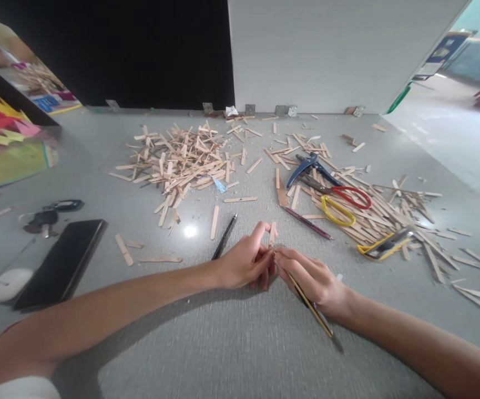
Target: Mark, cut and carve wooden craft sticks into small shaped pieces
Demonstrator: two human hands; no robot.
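Near the middle front of the table, my left hand (pixel 246 260) is closed around a short wooden craft stick (pixel 272 234), which points up from its fingers. My right hand (pixel 310 280) meets it fingertip to fingertip. Its fingers are pinched on a thin yellow-and-black tool (pixel 312 311), pencil-like, with a dark far end that slants toward me under the palm. The front tip is hidden among the fingers at the stick. A black pen (pixel 225 237) lies just behind my left wrist, and a dark red pen (pixel 309 223) lies beyond my right hand.
Piles of craft sticks (pixel 185 155) spread at the back left and right. Blue-handled cutters (pixel 309 166), red-and-yellow-handled scissors (pixel 340 206) and a yellow utility knife (pixel 385 244) lie at right. A phone (pixel 61 263), keys (pixel 46 219) and white mouse (pixel 8 285) lie left. A panel (pixel 327 55) stands behind.
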